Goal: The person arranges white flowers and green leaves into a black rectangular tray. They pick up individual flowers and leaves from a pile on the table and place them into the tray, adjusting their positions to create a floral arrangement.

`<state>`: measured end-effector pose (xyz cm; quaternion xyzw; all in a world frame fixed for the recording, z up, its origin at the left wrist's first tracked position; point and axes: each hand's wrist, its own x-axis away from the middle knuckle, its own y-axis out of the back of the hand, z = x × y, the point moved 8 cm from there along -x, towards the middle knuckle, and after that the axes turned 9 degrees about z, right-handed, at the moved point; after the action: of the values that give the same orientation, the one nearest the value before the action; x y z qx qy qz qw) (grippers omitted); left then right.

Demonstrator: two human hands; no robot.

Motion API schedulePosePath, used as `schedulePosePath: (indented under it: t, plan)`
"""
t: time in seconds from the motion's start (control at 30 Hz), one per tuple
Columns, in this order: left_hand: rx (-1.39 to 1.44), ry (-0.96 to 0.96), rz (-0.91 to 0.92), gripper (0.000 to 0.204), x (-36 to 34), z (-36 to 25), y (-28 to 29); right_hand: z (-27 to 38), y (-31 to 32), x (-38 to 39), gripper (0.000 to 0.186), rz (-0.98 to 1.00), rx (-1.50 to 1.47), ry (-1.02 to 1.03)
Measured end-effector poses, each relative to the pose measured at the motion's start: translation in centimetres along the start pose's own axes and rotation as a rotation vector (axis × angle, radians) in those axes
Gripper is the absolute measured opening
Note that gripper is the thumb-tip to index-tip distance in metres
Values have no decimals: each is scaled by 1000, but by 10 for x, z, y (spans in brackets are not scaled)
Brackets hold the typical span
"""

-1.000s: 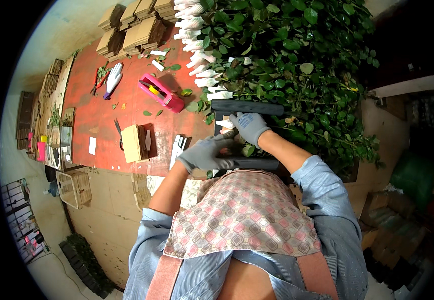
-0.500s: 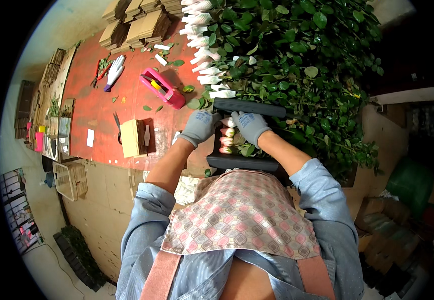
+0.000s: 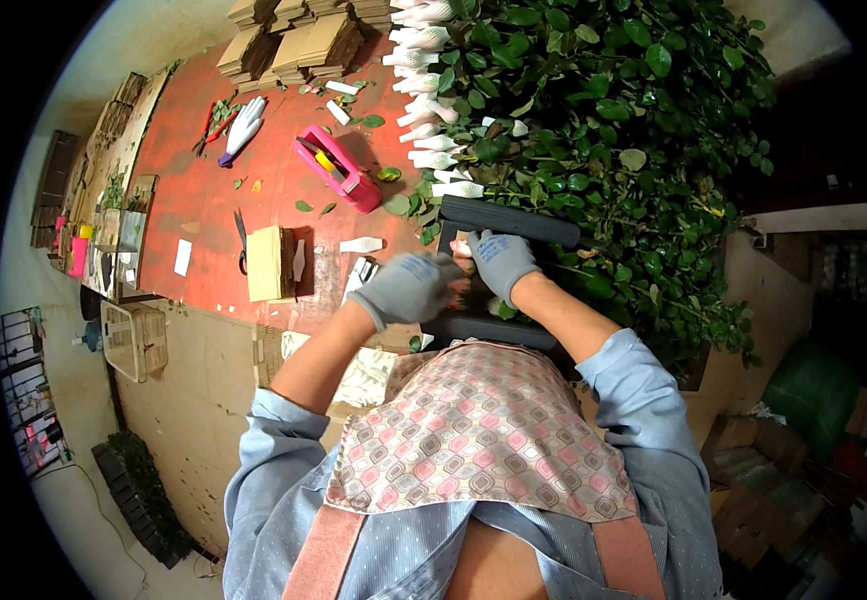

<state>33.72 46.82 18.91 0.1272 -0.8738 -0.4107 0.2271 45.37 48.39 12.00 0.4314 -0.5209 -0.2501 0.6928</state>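
A black tray with raised, padded sides (image 3: 509, 220) lies in front of me, with pink-and-white rose heads (image 3: 462, 246) at its left end. My right hand (image 3: 502, 264), in a grey glove, is closed at the tray, its fingertips against the roses. What it grips is hidden. Below its fingers a brown piece (image 3: 476, 294), perhaps cardboard, covers part of the roses. My left hand (image 3: 409, 288), also grey-gloved, is over the tray's left edge; its fingers are smeared by motion near the rose heads. A loose white foam net (image 3: 362, 245) lies on the table beyond it.
Leafy rose stems (image 3: 594, 130) are heaped at the right, their white-netted heads (image 3: 424, 85) lined up leftward. On the red table (image 3: 194, 200) are a pink tape dispenser (image 3: 354, 185), scissors (image 3: 242, 240), a cardboard stack (image 3: 271, 264), a white glove (image 3: 244, 130) and red-handled pruners (image 3: 216, 128).
My left hand has moved down and toward me, uncovering the white foam net on the table. My right hand stays by the tray. A brown piece now covers rose heads that were showing.
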Motion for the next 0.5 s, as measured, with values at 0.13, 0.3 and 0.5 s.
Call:
schedulePosePath:
  t: [0.13,0.3,0.5]
  plan:
    - [-66,-37,-45,47,-10,-16,-15,1,3,4,35,-37,-26,-11]
    - [-95,64,57,51,-18,-4,-23,5,14,11,35,-126,78,-46]
    - [-86,138,180,65,-20,2,-34,10,124,48,33,-396,-131,58]
